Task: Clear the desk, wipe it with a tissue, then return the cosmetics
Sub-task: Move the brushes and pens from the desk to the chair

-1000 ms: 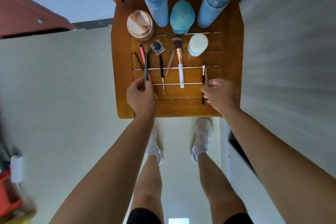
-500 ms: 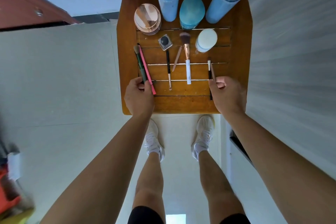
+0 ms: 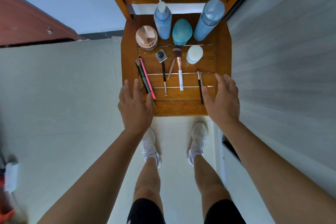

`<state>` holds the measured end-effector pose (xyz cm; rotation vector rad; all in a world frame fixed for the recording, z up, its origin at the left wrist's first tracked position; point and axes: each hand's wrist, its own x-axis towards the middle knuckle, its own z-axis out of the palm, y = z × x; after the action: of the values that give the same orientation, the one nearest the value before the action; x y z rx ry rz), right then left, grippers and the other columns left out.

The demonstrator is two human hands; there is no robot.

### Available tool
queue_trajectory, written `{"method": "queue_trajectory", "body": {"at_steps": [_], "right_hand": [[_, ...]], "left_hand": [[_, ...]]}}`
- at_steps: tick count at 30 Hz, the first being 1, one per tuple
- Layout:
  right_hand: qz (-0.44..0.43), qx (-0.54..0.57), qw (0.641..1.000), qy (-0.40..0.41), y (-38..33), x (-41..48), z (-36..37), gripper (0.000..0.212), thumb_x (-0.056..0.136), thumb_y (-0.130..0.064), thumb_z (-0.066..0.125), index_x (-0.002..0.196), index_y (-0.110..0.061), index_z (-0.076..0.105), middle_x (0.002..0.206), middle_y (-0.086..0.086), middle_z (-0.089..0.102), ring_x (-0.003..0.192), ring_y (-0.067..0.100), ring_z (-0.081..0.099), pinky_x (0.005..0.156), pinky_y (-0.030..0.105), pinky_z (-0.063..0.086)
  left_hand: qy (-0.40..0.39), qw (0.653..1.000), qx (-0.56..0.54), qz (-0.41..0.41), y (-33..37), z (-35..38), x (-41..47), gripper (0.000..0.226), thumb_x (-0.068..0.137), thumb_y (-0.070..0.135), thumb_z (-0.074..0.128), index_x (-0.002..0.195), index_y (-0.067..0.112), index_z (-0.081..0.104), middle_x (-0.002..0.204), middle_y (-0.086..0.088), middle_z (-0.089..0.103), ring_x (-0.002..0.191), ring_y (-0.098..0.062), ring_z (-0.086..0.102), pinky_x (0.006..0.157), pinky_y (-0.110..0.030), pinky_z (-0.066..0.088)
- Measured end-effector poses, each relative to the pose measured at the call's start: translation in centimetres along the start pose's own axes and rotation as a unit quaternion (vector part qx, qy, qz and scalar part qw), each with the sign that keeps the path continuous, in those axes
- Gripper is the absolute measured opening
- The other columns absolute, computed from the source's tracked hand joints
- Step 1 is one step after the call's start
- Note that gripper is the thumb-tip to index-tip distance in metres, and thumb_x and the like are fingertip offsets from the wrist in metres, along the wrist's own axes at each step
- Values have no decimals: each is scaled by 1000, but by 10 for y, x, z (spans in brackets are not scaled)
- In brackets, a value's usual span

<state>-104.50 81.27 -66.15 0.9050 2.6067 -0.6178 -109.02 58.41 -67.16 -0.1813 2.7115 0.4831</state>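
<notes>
I am looking straight down at a wooden chair seat (image 3: 130, 56) that serves here as my desk, with my legs and white shoes on the pale floor below it. My left hand (image 3: 135, 107) hovers over the seat's near left corner, fingers spread and holding nothing. My right hand (image 3: 222, 102) hovers over the near right edge, also spread and empty.

The cosmetics lie in tidy rows. At the back, against the chair's slatted backrest, stand a blue pump bottle (image 3: 163, 22), a teal egg-shaped case (image 3: 182, 32) and a taller blue bottle (image 3: 209, 21), with a rose-gold compact (image 3: 147, 38) to their left. The tall items sit at the back, probably so that the flat ones in front stay within reach.

In front of them are a small square jar with a dark lid (image 3: 161, 56), a white-capped jar (image 3: 194, 54) and a fluffy brush with a white handle (image 3: 179, 68). A thin black-handled brush (image 3: 164, 78) and a short slim stick (image 3: 171, 72) lie between them. Beside my left hand lie a dark green brush (image 3: 141, 76) and a pink pencil (image 3: 147, 78), touching side by side. Just beside my right thumb lie two slim pencils (image 3: 200, 85).

Everything looks laid out parallel, handles toward me. Whether the items are parked here during wiping or already returned, I cannot tell; no tissue is in sight.
</notes>
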Motion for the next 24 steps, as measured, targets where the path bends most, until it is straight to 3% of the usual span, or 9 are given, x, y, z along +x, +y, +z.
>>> {"method": "queue_trajectory", "body": {"at_steps": [5,10,12,16,20,24], "right_hand": [[-85,11,996,38,-42,-27,-79,67,101,-59,34,156,-24,24,166,9,14,152,31,17,119,53,27],[-234,35,970,61,-138,-76,-163,64,102,-60,31,155,-24,29,165,11,19,151,32,19,117,53,33],[-301,66,950,48,-189,-103,-194,64,102,-61,29,156,-27,26,167,8,14,153,30,12,120,52,26],[-456,105,882,55,-297,-170,-251,64,102,-61,25,158,-30,18,169,4,5,155,26,4,121,44,13],[-580,156,796,76,-392,-272,-276,60,104,-53,35,156,-25,29,167,10,15,154,29,11,121,43,17],[-684,161,706,86,-473,-400,-244,59,101,-47,49,153,-20,38,163,15,24,151,33,21,120,45,24]], "left_hand": [[44,997,50,48,28,-112,-27,63,102,58,29,157,27,22,166,-5,9,153,-30,8,120,-56,13],[163,985,47,1,39,-268,-84,65,99,57,24,155,24,27,166,-6,12,152,-30,12,120,-55,17],[222,974,20,-28,30,-323,-116,65,99,55,24,155,23,27,165,-8,15,151,-31,13,120,-55,18],[328,941,-21,-77,-12,-415,-182,60,102,48,34,155,20,27,165,-10,14,152,-31,9,121,-53,15],[426,895,-36,-132,-90,-485,-262,60,102,46,37,155,18,30,164,-12,15,152,-31,9,121,-51,16],[476,856,-55,-192,-205,-524,-354,61,101,46,40,154,16,31,164,-12,14,152,-31,10,121,-51,16]]}}
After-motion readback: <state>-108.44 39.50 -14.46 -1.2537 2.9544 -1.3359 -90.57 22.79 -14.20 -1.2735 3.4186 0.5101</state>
